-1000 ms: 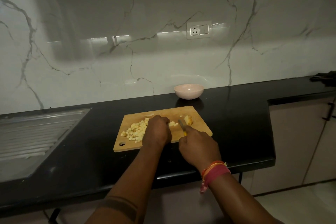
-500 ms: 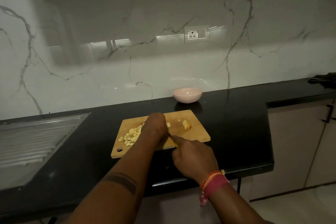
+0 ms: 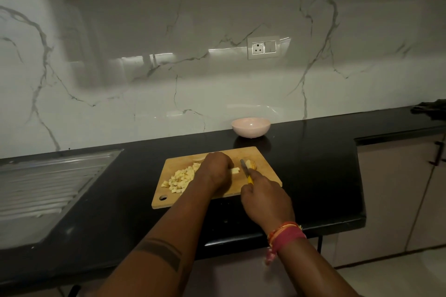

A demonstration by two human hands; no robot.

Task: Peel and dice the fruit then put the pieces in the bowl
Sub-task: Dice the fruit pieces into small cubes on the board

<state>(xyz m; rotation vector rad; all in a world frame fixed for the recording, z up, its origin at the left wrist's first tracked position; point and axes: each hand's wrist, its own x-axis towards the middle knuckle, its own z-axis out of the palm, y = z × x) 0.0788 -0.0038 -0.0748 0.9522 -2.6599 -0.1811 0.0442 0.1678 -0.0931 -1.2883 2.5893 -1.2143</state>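
Fruit strip (image 3: 234,170) is lying on the cutting board (image 3: 264,164), poking out at 3 o'clock from under the left hand (image 3: 215,170). Its long axis is running roughly 9-to-3, so the blade is crossing it square.

Left hand is curling down over the strip, pinning it; the fingers themselves are hidden under the knuckles, so the exact grip is a guess, probably a fingertip pinch.

Knife (image 3: 245,169) is sitting just at 3 o'clock of the strip's exposed end, blade pointing toward 11–12 o'clock, yellow handle wrapped in the right hand (image 3: 266,202). The right hand's fingers are closing tight round the handle.

Key relation: the strip's free end is lying between the left knuckles and the blade, nearly touching both. The next cut looks like a drop onto that end, close to the left hand.

Uncut chunk (image 3: 252,164) is waiting just beyond the blade at 1 o'clock. Diced pile (image 3: 179,178) is sitting at 9 o'clock of the left hand, on the board.

Bowl (image 3: 251,127) is standing on the table (image 3: 313,164) at 12 o'clock, well apart from the board, nothing visible in it.
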